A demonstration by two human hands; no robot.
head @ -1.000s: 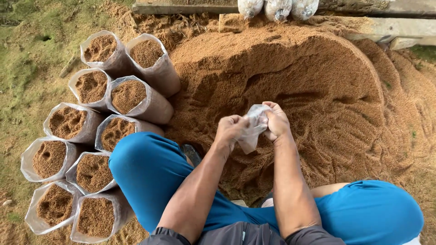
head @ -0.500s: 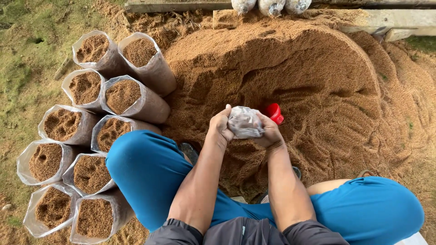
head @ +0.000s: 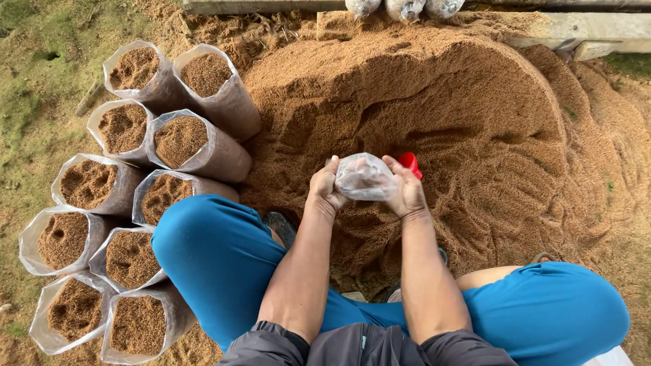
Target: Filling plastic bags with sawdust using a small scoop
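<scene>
An empty clear plastic bag point(head: 363, 177) is held between both hands over a big pile of brown sawdust-like material point(head: 468, 129). My left hand point(head: 325, 188) grips the bag's left edge. My right hand point(head: 408, 193) grips its right edge. The bag looks stretched between them. A small red scoop or cup point(head: 411, 163) peeks out just behind my right hand, lying on the pile. I am sitting with blue-trousered knees point(head: 217, 257) spread to either side of my arms.
Several clear bags filled with the brown material point(head: 180, 139) stand in two rows at the left, on grassy ground point(head: 27, 74). Wooden boards point(head: 583, 30) edge the pile at the back, with more bags point(head: 400, 8) at the top.
The crumpled bag has been pulled wider between my hands. My hands dropped slightly toward me, uncovering the red scoop behind my right hand.
</scene>
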